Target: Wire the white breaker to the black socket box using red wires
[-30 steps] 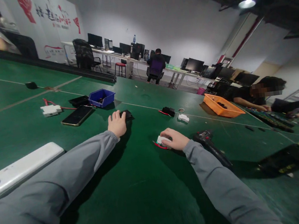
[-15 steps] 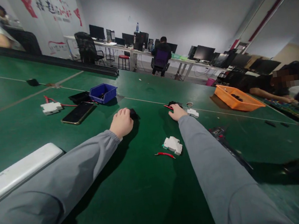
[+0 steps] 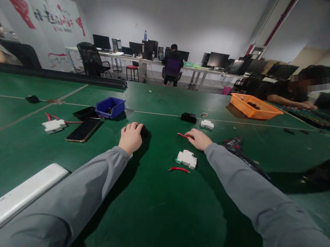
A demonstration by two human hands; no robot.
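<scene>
From afar I have the right hand (image 3: 198, 138) pinching a red wire (image 3: 182, 135) that points leftward, the white module (image 3: 187, 159) lying near, on its body side.

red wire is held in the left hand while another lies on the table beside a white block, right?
Wrong hand: the head view shows the red wire in the right hand, not the left hand. Another red wire does lie on the table beside a white block.

Loose grey sleeves (image 3: 92, 198), softly creased, run down to gathered cuffs (image 3: 122, 153), leaving the fingers (image 3: 191, 133) bare.
</scene>
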